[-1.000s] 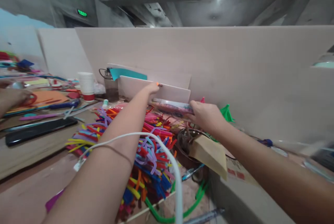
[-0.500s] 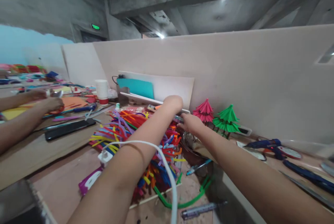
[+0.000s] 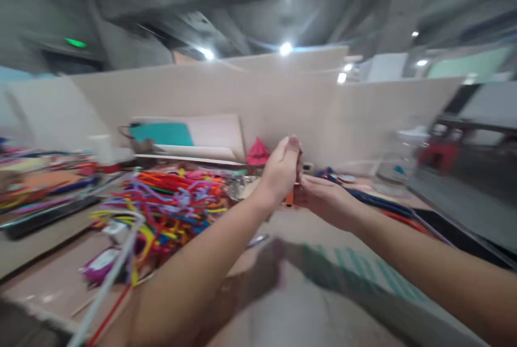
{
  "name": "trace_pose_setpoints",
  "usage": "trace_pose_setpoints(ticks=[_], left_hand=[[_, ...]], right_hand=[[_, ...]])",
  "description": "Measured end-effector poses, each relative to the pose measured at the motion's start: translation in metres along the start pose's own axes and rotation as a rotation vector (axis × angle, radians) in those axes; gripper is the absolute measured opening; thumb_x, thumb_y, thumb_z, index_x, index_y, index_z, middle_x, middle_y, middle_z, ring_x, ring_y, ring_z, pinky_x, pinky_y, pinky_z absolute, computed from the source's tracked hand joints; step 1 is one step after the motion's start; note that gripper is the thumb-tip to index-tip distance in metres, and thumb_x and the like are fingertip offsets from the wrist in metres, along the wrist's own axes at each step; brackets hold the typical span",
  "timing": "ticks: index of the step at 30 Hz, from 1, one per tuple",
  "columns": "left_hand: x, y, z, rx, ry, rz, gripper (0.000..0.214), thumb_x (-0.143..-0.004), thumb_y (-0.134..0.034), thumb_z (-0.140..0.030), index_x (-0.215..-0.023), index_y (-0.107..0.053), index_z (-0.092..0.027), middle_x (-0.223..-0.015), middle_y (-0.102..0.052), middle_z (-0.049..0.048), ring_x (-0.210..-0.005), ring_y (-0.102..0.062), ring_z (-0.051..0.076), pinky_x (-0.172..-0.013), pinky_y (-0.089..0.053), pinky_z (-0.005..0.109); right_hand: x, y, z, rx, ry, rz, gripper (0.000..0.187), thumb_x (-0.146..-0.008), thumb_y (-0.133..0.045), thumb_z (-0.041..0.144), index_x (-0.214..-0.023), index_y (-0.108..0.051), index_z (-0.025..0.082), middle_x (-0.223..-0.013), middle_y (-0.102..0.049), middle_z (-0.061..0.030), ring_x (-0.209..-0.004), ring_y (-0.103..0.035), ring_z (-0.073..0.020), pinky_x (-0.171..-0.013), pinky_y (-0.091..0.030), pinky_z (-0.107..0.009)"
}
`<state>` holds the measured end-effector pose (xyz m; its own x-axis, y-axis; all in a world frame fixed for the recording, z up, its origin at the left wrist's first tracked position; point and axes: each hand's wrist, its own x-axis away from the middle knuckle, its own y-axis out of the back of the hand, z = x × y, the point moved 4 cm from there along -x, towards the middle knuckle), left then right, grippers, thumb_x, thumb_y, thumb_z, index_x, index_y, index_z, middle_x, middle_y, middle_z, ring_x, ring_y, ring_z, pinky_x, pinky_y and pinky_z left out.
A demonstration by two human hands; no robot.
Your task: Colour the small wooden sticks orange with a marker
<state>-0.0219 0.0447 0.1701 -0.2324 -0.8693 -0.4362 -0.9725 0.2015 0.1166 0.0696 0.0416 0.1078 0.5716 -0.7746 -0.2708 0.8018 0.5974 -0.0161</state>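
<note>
My left hand (image 3: pixel 283 169) is raised above the table with its fingers closed together. A narrow orange object (image 3: pixel 290 198) with a dark end sticks out below it; blur hides what kind of thing it is. My right hand (image 3: pixel 325 201) meets the left from the right, its fingers bent in at the orange object and partly hidden. Behind the left hand stands a small pink tree (image 3: pixel 257 153). A large heap of coloured pipe cleaners (image 3: pixel 173 196) lies to the left of both hands.
A white cable (image 3: pixel 109 282) crosses the front left near a purple packet (image 3: pixel 100 266). A dark phone (image 3: pixel 50 216) lies at far left. White and teal sheets (image 3: pixel 161 134) lean on the partition (image 3: pixel 323 110). Crumpled clear wrapping (image 3: pixel 240 188) sits behind my left forearm. Dark-blue-handled tools (image 3: pixel 375 201) lie at right.
The view has swung right. My hands have left the area behind the pipe cleaners and come together over the table further right, with the orange object between them.
</note>
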Motion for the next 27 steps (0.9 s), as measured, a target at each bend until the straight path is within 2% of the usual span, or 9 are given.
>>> trace_pose_setpoints(ticks=[3,7,12,15,18,21,22,25,27], left_hand=[[0.003,-0.046,-0.004,-0.063,-0.143,0.010,0.040,-0.106,-0.039,-0.048,-0.086,-0.055,-0.018,-0.093,-0.062,0.0045,-0.090,-0.062,0.016,-0.085,-0.051,0.027],[0.001,-0.076,0.014,-0.265,-0.165,0.190,0.025,-0.103,-0.047,-0.031,-0.119,-0.061,-0.017,-0.126,-0.065,0.0076,-0.118,-0.061,0.021,-0.101,-0.048,0.031],[0.025,-0.085,0.093,-0.755,-0.124,0.510,0.034,-0.099,-0.045,-0.037,-0.117,-0.067,-0.018,-0.126,-0.069,0.0102,-0.121,-0.061,0.026,-0.109,-0.045,0.041],[0.062,-0.098,0.128,-0.901,-0.037,0.646,0.050,-0.098,-0.044,-0.045,-0.135,-0.059,-0.015,-0.151,-0.053,0.0158,-0.143,-0.043,0.032,-0.120,-0.031,0.050],[0.105,-0.120,0.115,-0.815,-0.072,0.806,0.061,-0.095,-0.050,-0.054,-0.146,-0.051,-0.019,-0.160,-0.039,0.0146,-0.151,-0.031,0.036,-0.123,-0.021,0.056],[0.143,-0.140,0.078,-0.290,-0.237,1.393,0.037,-0.100,-0.047,-0.050,-0.115,-0.073,-0.029,-0.131,-0.070,0.0038,-0.129,-0.060,0.026,-0.113,-0.043,0.035],[0.142,-0.141,0.072,-0.228,-0.207,1.391,0.041,-0.103,-0.040,-0.048,-0.103,-0.075,-0.027,-0.120,-0.075,0.0026,-0.121,-0.065,0.023,-0.107,-0.047,0.031],[0.103,-0.132,0.084,-0.634,-0.048,0.783,0.041,-0.103,-0.041,-0.044,-0.122,-0.068,-0.019,-0.134,-0.067,0.0112,-0.127,-0.060,0.026,-0.113,-0.042,0.040],[0.093,-0.137,0.092,-0.702,-0.036,0.710,0.052,-0.095,-0.056,-0.043,-0.137,-0.058,-0.013,-0.153,-0.049,0.0200,-0.145,-0.038,0.039,-0.120,-0.027,0.057]], right_hand=[[0.052,0.025,0.012,-0.069,0.002,-0.043,0.042,-0.084,-0.067,0.061,-0.079,-0.057,0.021,-0.066,-0.056,0.0011,-0.059,-0.055,-0.0149,-0.059,-0.048,-0.031],[0.103,0.101,0.023,0.174,-0.006,-0.441,0.037,-0.082,-0.070,0.055,-0.087,-0.056,0.021,-0.053,-0.029,0.0114,-0.043,-0.024,-0.0079,-0.043,-0.021,-0.023],[0.151,0.184,-0.002,0.725,-0.126,-0.751,0.024,-0.084,-0.061,0.043,-0.079,-0.056,0.020,-0.055,-0.042,0.0055,-0.050,-0.039,-0.0126,-0.051,-0.032,-0.026],[0.159,0.188,-0.035,0.857,-0.080,-0.817,0.023,-0.091,-0.046,0.038,-0.084,-0.057,0.020,-0.069,-0.056,-0.0015,-0.065,-0.052,-0.0186,-0.063,-0.040,-0.030],[0.155,0.171,-0.060,0.898,-0.099,-0.699,0.017,-0.087,-0.054,0.036,-0.082,-0.060,0.020,-0.074,-0.062,-0.0034,-0.072,-0.056,-0.0217,-0.068,-0.039,-0.032],[0.153,0.160,-0.067,1.046,-0.138,-0.563,0.020,-0.090,-0.051,0.037,-0.084,-0.061,0.020,-0.073,-0.063,-0.0042,-0.069,-0.054,-0.0224,-0.064,-0.035,-0.031],[0.153,0.159,-0.066,1.079,-0.145,-0.547,0.022,-0.092,-0.050,0.037,-0.085,-0.061,0.020,-0.074,-0.063,-0.0046,-0.069,-0.054,-0.0225,-0.064,-0.034,-0.031],[0.155,0.163,-0.061,1.037,-0.130,-0.618,0.023,-0.092,-0.049,0.037,-0.086,-0.062,0.019,-0.076,-0.065,-0.0058,-0.072,-0.057,-0.0227,-0.067,-0.038,-0.031],[0.155,0.166,-0.060,0.989,-0.115,-0.668,0.021,-0.090,-0.049,0.034,-0.087,-0.062,0.018,-0.079,-0.067,-0.0062,-0.075,-0.059,-0.0226,-0.070,-0.041,-0.032]])
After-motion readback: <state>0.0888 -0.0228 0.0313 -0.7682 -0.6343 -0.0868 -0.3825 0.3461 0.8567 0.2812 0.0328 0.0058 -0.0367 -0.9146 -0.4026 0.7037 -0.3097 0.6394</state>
